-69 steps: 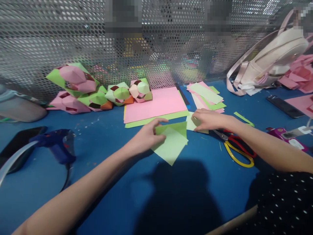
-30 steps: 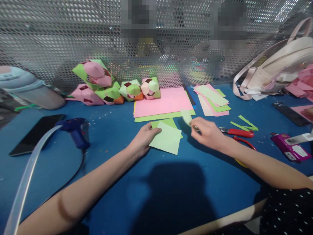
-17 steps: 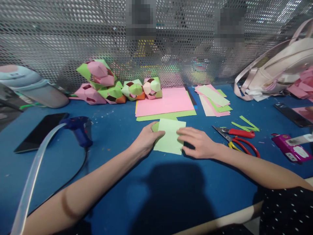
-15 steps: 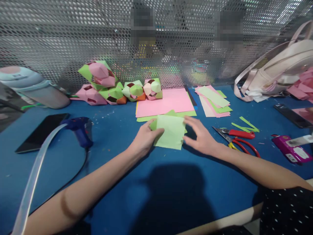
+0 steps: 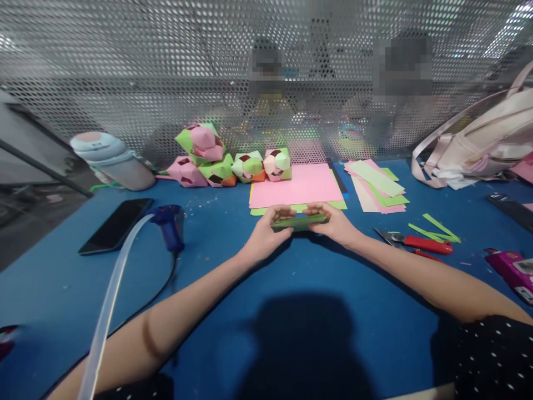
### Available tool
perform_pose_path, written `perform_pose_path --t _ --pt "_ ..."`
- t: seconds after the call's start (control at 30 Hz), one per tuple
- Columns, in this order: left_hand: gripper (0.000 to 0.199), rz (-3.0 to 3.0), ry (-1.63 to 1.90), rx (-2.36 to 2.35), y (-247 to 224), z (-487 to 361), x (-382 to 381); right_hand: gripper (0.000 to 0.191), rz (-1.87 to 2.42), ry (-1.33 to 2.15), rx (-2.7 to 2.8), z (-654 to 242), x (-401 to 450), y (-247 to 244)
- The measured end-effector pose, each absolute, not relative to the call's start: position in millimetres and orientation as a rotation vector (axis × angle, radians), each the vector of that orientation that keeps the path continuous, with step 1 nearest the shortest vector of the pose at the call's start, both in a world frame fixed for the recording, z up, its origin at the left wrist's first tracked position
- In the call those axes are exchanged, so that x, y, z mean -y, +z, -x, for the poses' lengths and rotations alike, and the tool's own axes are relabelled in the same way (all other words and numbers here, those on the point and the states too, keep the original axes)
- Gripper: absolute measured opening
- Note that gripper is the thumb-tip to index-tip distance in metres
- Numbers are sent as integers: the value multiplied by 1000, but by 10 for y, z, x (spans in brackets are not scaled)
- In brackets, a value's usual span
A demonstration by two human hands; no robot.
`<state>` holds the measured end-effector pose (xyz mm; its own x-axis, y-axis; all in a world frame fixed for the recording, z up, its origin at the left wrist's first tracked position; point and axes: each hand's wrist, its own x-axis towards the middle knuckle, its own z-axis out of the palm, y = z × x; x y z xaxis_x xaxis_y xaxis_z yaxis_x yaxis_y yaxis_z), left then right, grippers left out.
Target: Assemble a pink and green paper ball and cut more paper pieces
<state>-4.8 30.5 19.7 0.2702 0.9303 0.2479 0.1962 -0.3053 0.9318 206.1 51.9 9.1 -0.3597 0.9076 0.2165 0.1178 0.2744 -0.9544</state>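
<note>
Green paper sheets (image 5: 300, 223) are held nearly edge-on between my two hands, a little above the blue table. My left hand (image 5: 272, 230) grips their left end, thumb in front and fingers behind. My right hand (image 5: 331, 222) closes on their right end the same way. Just beyond my hands lies a stack of pink paper (image 5: 295, 186) with green sheets under it. To the right are cut paper strips (image 5: 377, 186) in pink and green. How many sheets I hold cannot be made out.
Folded paper balls (image 5: 204, 141) are piled against the perforated metal screen (image 5: 166, 100). At left are a glue gun (image 5: 170, 225), a black phone (image 5: 116, 225) and a tumbler (image 5: 114, 161). Red-handled pliers (image 5: 427, 244), green scraps (image 5: 441, 229) and a bag (image 5: 478, 128) lie right.
The green paper has tilted from facing me to nearly edge-on. My right hand, loosely beside it before, now grips its right end. The camera view has shifted left and slightly up.
</note>
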Motion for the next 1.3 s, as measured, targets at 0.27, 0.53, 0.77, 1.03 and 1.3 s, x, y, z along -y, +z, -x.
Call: perform_pose_path --t 0.27,0.53,0.77,1.03,1.3 --pt "31 -1584 1272 -1137 326 -154 -405 40 919 1072 1684 -1858 -623 235" --pt "37 -1430 1224 -1138 257 50 -441 44 850 1113 1722 -1996 -823 105" --pt "30 -1340 1235 -1088 95 4 -452 63 739 861 1880 -1991 -793 302" --pt "31 -1288 1285 -1057 9 24 -436 69 713 1133 1653 -2053 -837 250" --pt "35 -1339 1263 -1088 -5 -153 -446 57 947 1190 1586 -1788 -643 5"
